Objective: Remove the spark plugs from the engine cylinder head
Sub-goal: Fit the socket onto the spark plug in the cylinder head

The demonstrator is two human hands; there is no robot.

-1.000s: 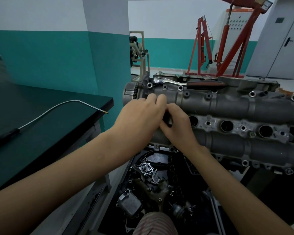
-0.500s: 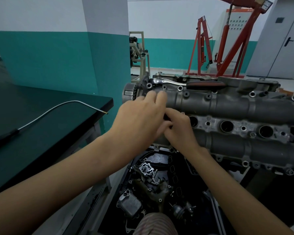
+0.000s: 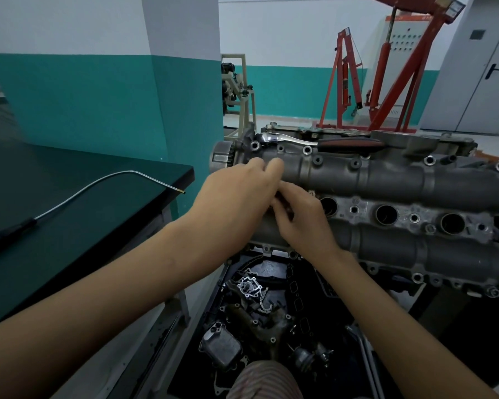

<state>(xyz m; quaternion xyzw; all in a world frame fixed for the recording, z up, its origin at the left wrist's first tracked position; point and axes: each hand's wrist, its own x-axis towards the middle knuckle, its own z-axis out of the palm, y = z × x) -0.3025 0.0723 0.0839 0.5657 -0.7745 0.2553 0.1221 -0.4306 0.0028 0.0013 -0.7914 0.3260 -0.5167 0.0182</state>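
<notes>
Both hands meet over the leftmost plug well of the cylinder head (image 3: 386, 180): left hand (image 3: 236, 197) at 9 o'clock, right hand (image 3: 300, 217) at 5 o'clock and nearer, fingers curled, grasp and spark plug hidden, well axis presumably vertical.

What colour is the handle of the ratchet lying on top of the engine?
Dark red and black, on the ratchet in the head view.

Bare arms, striped trousers
Both forearms are uncovered, the left hand (image 3: 236, 197) and right hand (image 3: 303, 217) ungloved; a knee (image 3: 264, 380) shows brown zigzag-striped fabric
</notes>
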